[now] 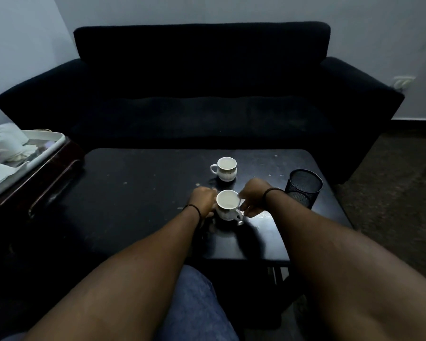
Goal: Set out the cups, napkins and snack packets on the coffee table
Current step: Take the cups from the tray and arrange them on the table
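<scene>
White ceramic cups, two in all, stand on the dark coffee table (133, 193): the far cup (225, 168) alone, the near cup (228, 205) clasped by the left hand (203, 200) and right hand (252, 196), fingers curled around it. One black mesh bin (303, 188) stands beside them.

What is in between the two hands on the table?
A white cup sits between the left hand and the right hand, which both hold its sides. Its handle points toward the person. The head view shows this.
</scene>
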